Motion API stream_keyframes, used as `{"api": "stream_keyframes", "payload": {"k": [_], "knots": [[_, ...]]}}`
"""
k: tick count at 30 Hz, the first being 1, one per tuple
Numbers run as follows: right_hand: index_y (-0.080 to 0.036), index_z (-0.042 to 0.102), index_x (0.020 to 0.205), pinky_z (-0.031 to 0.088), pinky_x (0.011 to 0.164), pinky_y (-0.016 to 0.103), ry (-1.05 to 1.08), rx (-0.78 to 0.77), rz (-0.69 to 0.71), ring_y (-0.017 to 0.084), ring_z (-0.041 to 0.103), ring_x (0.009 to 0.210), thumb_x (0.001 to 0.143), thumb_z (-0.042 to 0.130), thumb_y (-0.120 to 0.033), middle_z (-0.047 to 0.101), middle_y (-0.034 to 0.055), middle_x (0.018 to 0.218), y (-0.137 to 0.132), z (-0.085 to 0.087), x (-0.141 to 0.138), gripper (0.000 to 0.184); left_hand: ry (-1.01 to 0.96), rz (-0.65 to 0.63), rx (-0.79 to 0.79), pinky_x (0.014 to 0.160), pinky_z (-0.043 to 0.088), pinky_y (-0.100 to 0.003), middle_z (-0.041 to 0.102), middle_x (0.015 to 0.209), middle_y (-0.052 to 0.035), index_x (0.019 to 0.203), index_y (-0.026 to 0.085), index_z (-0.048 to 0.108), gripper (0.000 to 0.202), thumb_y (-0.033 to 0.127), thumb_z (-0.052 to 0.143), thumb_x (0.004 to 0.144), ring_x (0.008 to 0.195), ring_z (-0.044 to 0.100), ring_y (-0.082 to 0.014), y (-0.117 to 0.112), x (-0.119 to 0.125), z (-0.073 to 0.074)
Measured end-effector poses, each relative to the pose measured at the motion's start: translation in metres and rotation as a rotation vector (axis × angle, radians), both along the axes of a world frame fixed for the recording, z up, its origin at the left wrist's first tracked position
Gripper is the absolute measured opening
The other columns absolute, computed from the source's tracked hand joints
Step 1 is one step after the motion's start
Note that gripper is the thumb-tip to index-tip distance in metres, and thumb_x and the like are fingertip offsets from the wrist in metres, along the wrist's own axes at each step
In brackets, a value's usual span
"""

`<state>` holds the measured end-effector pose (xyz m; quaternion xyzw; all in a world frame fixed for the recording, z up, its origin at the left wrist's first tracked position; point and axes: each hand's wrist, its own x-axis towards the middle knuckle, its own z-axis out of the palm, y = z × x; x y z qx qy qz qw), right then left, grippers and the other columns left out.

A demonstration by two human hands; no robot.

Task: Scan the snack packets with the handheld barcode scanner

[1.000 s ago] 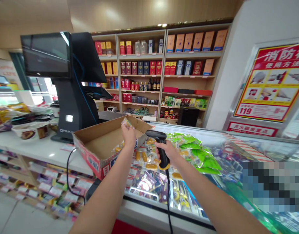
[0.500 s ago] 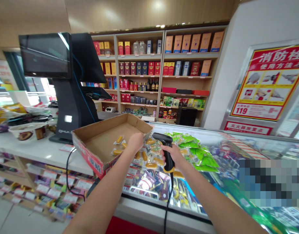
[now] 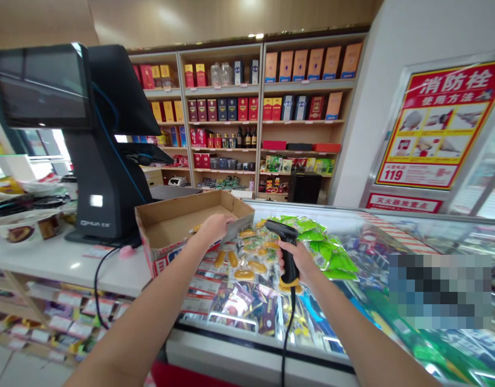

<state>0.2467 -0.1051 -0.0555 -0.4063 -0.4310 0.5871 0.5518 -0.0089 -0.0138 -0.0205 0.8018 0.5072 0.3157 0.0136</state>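
On my feed, the right hand (image 3: 301,260) grasps the black scanner (image 3: 288,252) by its handle, near the amber packets (image 3: 244,274) on the glass counter (image 3: 267,207). The left hand (image 3: 215,229) is at the cardboard box's (image 3: 178,217) right wall; I cannot tell whether it grips anything. I judge the step as shifting the box; the next move calls for keeping the scanner clear. Against the earlier frame, the box stands farther from the terminal (image 3: 106,183), exposing a pink object (image 3: 127,251).
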Motion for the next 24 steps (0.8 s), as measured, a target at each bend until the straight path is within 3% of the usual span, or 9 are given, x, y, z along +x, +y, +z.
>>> {"api": "stream_keyframes", "payload": {"k": [3, 7, 11, 14, 17, 20, 24], "knots": [[-0.018, 0.054, 0.068, 0.041, 0.033, 0.023, 0.009, 0.005, -0.010, 0.010, 0.047, 0.036, 0.065, 0.072, -0.034, 0.055, -0.0040, 0.048, -0.001, 0.000, 0.000, 0.025, -0.058, -0.055, 0.010, 0.099, 0.041, -0.035, 0.072, 0.096, -0.0104, 0.094, 0.022, 0.073, 0.032, 0.007, 0.054, 0.072, 0.099, 0.064, -0.0259, 0.001, 0.024, -0.017], [-0.017, 0.056, 0.069, 0.042, 0.034, 0.023, 0.014, 0.034, -0.021, 0.010, 0.047, 0.036, 0.065, 0.073, -0.034, 0.055, -0.0039, 0.049, -0.002, -0.001, -0.001, 0.025, -0.392, -0.136, -0.070, 0.102, 0.039, -0.041, 0.070, 0.103, -0.0129, 0.099, 0.020, 0.069, 0.040, 0.004, 0.060, 0.064, 0.103, 0.062, -0.0296, 0.016, 0.056, -0.059], [-0.017, 0.057, 0.069, 0.042, 0.035, 0.023, -0.008, 0.052, -0.029, 0.009, 0.047, 0.036, 0.065, 0.073, -0.036, 0.055, -0.0041, 0.050, -0.003, -0.004, -0.005, 0.025, -0.504, -0.144, -0.114, 0.101, 0.038, -0.045, 0.068, 0.103, -0.0156, 0.099, 0.019, 0.069, 0.042, 0.002, 0.062, 0.060, 0.105, 0.060, -0.0321, 0.033, 0.057, -0.087], [-0.017, 0.058, 0.071, 0.042, 0.035, 0.024, -0.021, 0.049, -0.010, 0.010, 0.047, 0.036, 0.065, 0.073, -0.038, 0.055, -0.0039, 0.050, -0.004, -0.006, -0.009, 0.027, -0.463, -0.114, -0.147, 0.100, 0.039, -0.042, 0.067, 0.095, -0.0126, 0.093, 0.020, 0.070, 0.037, 0.004, 0.063, 0.061, 0.101, 0.061, -0.0302, 0.035, 0.047, -0.089], [-0.017, 0.056, 0.068, 0.042, 0.035, 0.024, -0.035, 0.032, 0.026, 0.010, 0.047, 0.036, 0.066, 0.072, -0.041, 0.055, -0.0033, 0.049, -0.005, -0.008, -0.011, 0.029, -0.433, -0.044, -0.152, 0.099, 0.041, -0.039, 0.066, 0.094, -0.0110, 0.092, 0.018, 0.067, 0.036, 0.006, 0.064, 0.059, 0.102, 0.061, -0.0289, 0.030, 0.041, -0.080], [-0.016, 0.057, 0.074, 0.043, 0.035, 0.023, -0.020, 0.019, 0.060, 0.010, 0.047, 0.036, 0.066, 0.072, -0.041, 0.055, -0.0037, 0.049, -0.006, -0.008, -0.011, 0.029, -0.745, -0.111, -0.258, 0.089, 0.049, -0.040, 0.066, 0.091, -0.0073, 0.096, 0.017, 0.062, 0.032, 0.015, 0.064, 0.065, 0.095, 0.063, -0.0259, 0.022, 0.040, -0.068], [-0.017, 0.058, 0.082, 0.043, 0.035, 0.022, -0.011, 0.019, 0.105, 0.010, 0.049, 0.038, 0.064, 0.073, -0.040, 0.056, -0.0043, 0.051, -0.007, -0.008, -0.010, 0.033, -1.276, -0.447, -0.543, 0.076, 0.057, -0.038, 0.067, 0.090, -0.0055, 0.095, 0.016, 0.058, 0.029, 0.027, 0.067, 0.070, 0.084, 0.068, -0.0216, 0.011, 0.041, -0.053]]}}
